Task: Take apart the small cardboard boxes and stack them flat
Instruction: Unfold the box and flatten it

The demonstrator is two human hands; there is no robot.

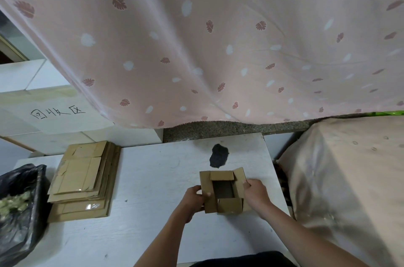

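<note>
Your forearms: both reach up from the bottom edge over the white table [153,179], with a dark garment just showing at the bottom.
Your left hand [193,201]: fingers curled round the left wall of the cardboard box [223,192], thumb pressed on the inner face of that side's flap.
Your right hand [255,193]: gripping the box's right wall, thumb hooked over the right flap.
Box: held between your hands above the near right part of the table, open end facing you, four flaps folded outward or half raised, dark hollow in the middle.
Flat stack [84,181]: flattened cardboard boxes piled on the table's left side, well apart from the box you hold, edges a little fanned.
Dark stain [219,158]: on the table just beyond the box.
Black bag [19,207]: at the left edge beside the stack, greenish scraps inside.
White blocks [54,111]: behind the stack, with handwritten characters on one.
Pink curtain [207,37]: leaf-patterned, hanging across the back.
Covered object [349,179]: beige cloth draped over it, right of the table.
</note>
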